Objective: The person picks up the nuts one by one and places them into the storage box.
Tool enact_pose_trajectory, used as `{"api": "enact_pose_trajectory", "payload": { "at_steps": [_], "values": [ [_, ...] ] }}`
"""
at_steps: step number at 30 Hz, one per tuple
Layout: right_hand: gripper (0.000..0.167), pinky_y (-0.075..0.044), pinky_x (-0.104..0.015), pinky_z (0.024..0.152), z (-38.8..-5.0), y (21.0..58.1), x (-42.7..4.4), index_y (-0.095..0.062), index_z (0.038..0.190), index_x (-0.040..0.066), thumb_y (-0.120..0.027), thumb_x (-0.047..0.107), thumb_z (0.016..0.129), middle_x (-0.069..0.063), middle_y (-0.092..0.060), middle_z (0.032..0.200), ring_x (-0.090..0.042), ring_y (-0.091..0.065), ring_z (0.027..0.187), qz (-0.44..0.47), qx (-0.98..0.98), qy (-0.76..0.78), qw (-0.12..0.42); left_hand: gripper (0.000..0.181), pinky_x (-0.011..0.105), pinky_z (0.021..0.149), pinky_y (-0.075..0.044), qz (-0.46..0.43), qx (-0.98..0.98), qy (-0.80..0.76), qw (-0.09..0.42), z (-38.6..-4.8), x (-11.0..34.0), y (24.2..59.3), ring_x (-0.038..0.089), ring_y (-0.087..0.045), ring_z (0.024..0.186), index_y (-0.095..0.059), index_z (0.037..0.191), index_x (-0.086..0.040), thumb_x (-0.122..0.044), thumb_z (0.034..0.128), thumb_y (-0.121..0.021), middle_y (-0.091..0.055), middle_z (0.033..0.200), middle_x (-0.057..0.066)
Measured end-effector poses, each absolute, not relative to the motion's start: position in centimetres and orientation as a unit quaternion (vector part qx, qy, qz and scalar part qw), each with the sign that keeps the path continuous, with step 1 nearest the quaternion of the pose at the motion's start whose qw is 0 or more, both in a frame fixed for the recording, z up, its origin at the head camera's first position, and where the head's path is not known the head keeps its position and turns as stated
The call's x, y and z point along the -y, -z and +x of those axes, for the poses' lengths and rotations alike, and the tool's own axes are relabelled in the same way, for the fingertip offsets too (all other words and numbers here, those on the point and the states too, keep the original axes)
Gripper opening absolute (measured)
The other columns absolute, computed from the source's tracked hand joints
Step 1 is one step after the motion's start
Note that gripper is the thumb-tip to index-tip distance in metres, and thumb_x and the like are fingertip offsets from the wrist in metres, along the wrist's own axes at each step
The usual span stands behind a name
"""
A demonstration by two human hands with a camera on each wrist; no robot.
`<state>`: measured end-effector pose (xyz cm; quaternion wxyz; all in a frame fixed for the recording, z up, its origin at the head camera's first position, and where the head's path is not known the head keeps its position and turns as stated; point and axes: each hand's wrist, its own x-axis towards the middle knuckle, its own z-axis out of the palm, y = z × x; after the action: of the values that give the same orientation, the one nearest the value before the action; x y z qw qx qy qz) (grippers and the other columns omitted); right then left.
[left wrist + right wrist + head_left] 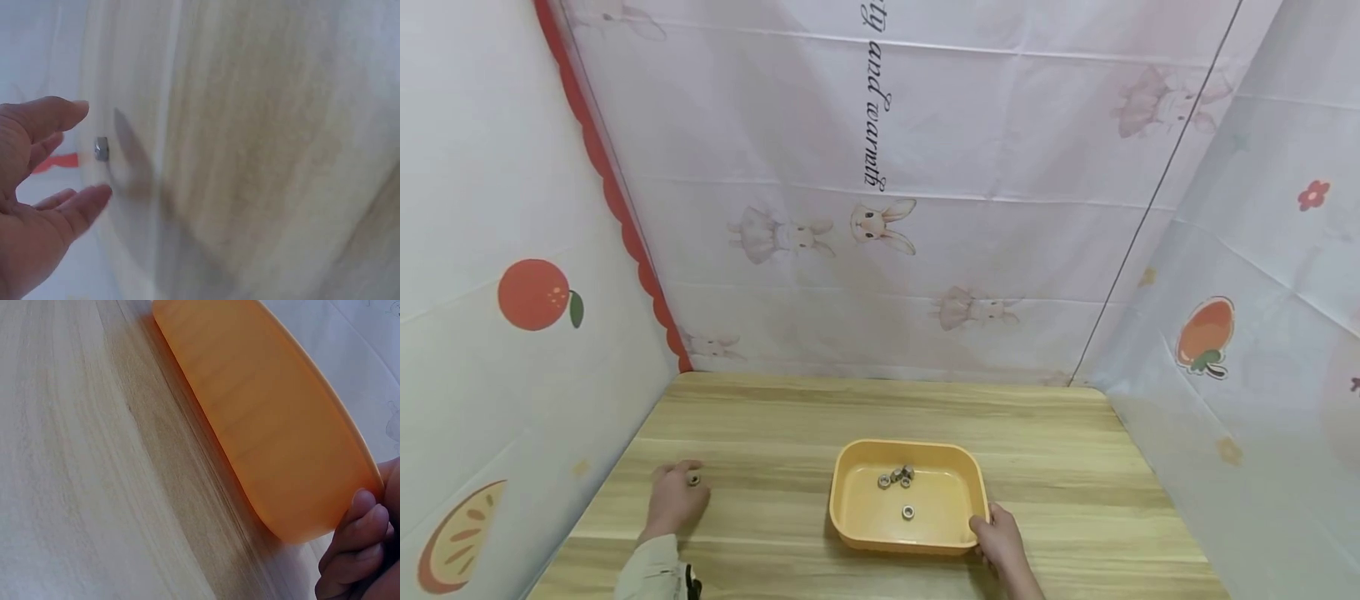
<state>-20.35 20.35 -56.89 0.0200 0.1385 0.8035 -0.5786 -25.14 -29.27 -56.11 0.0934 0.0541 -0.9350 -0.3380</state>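
My left hand (pixel 676 498) is low over the left part of the table, thumb and fingers spread on either side of a metal nut (pixel 694 480). In the left wrist view a gap shows between the fingertips (pixel 97 197) and that nut (pixel 102 149). My right hand (pixel 1000 540) grips the near right corner of a yellow plastic tray (pixel 910 547), thumb at the rim and curled fingers under the outer wall. Inside the tray lie several metal nuts (pixel 884 481), most clustered toward the back and one single nut (pixel 908 512) nearer the front.
The wood-grain table (pixel 760 417) carries the tray near its middle. Printed cloth walls stand along the back (pixel 1037 250), the left side (pixel 467 208) and the right side (pixel 1285 275).
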Motion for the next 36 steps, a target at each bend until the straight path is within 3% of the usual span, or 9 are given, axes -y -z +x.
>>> {"api": "enact_pose_trajectory", "payload": {
  "at_steps": [5, 10, 17, 28, 36],
  "values": [
    [0.016, -0.034, -0.021, 0.034, -20.4, 56.9, -20.4, -0.055, 0.09, -0.003, -0.049, 0.004, 0.078, -0.003, -0.047, 0.05, -0.013, -0.043, 0.039, 0.14, -0.804, 0.577, 0.021, 0.066, 0.061, 0.087, -0.037, 0.119, 0.908, 0.392, 0.091, -25.1, 30.1, 56.8, 0.053, -0.036, 0.109, -0.043, 0.127, 0.012, -0.006, 0.0676, -0.066, -0.042, 0.122, 0.039],
    [0.02, -0.034, -0.021, 0.034, -20.3, 57.0, -20.3, -0.055, 0.094, -0.005, -0.048, 0.005, 0.078, -0.004, -0.048, 0.051, -0.013, -0.043, 0.04, 0.139, -0.808, 0.572, 0.025, 0.077, 0.059, 0.092, -0.035, 0.195, 0.852, 0.482, 0.064, -24.7, 30.6, 57.8, 0.051, -0.039, 0.113, -0.033, 0.136, 0.008, -0.012, 0.0719, -0.072, -0.034, 0.133, 0.036],
    [0.026, -0.033, -0.021, 0.034, -20.1, 56.9, -20.2, -0.055, 0.101, -0.007, -0.048, 0.005, 0.079, -0.004, -0.048, 0.051, -0.013, -0.043, 0.04, 0.14, -0.809, 0.571, 0.029, 0.05, 0.054, 0.089, -0.035, 0.24, 0.84, 0.476, 0.102, -24.8, 30.5, 58.6, 0.045, -0.046, 0.105, -0.053, 0.115, 0.011, -0.008, 0.0723, -0.073, -0.052, 0.117, 0.031],
    [0.03, -0.032, -0.02, 0.034, -20.1, 56.5, -20.4, -0.054, 0.106, -0.009, -0.048, 0.004, 0.079, -0.004, -0.048, 0.051, -0.012, -0.043, 0.041, 0.142, -0.81, 0.568, 0.033, 0.053, 0.056, 0.094, -0.033, 0.234, 0.879, 0.41, 0.074, -25.1, 29.6, 57.6, 0.049, -0.039, 0.116, -0.054, 0.12, 0.005, -0.02, 0.0772, -0.072, -0.047, 0.127, 0.028],
    [0.031, -0.033, -0.019, 0.035, -20.1, 56.1, -20.3, -0.054, 0.107, -0.009, -0.049, 0.005, 0.079, -0.005, -0.049, 0.052, -0.012, -0.043, 0.041, 0.149, -0.806, 0.571, 0.039, 0.026, 0.046, 0.073, -0.043, 0.253, 0.866, 0.42, 0.098, -25.3, 29.3, 57.4, 0.037, -0.058, 0.088, -0.069, 0.094, 0.0, -0.018, 0.077, -0.073, -0.068, 0.091, 0.014]
  ]
}}
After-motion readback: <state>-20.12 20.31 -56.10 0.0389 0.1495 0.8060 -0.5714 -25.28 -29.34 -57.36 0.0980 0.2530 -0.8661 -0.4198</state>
